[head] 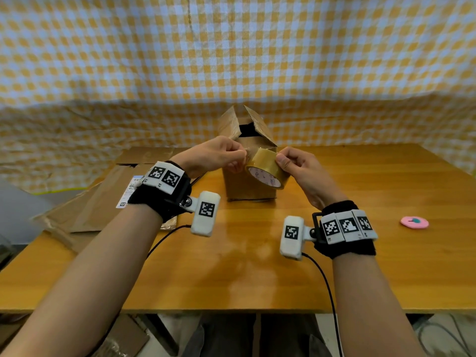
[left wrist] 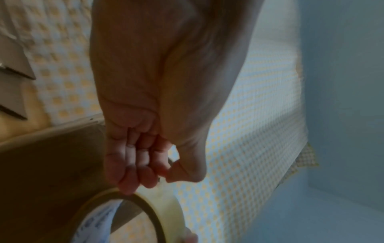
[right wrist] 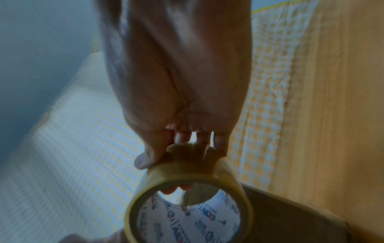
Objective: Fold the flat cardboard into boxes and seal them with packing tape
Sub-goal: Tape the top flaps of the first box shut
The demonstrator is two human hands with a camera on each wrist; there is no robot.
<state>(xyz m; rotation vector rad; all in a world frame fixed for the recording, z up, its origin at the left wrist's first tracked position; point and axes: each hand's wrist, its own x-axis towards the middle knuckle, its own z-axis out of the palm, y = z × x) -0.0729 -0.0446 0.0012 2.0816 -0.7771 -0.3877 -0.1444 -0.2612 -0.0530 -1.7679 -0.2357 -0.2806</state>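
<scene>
I see first the table [head: 360, 266], wide and of glossy wood, with a checked cloth [head: 231, 60] hanging behind it. On its left part lies the flat cardboard [head: 108, 202], still not folded, with a white label on it. In the middle, towards the far edge, stands the box [head: 248, 184], already raised, and its top flaps stand open and are not yet sealed. I hold both hands just in front of the box, above the table. My right hand [head: 298, 171] grips the tape [head: 266, 168], a brown roll, with the thumb on the outer face and the fingers on the other side of the ring. My left hand [head: 213, 157] is curled, and thumb and forefinger pinch together at the roll's upper edge; I judge they pick at the loose end of the tape, though the end itself is too small to see well. I think the roll is light and stiff, safe to grip by the ring, but the film is thin and sticky and can fold on itself. The box is light too, with soft creased flaps, so I would hold it by the walls when I press tape on it. Far to the right lies a small pink disc [head: 414, 222].
</scene>
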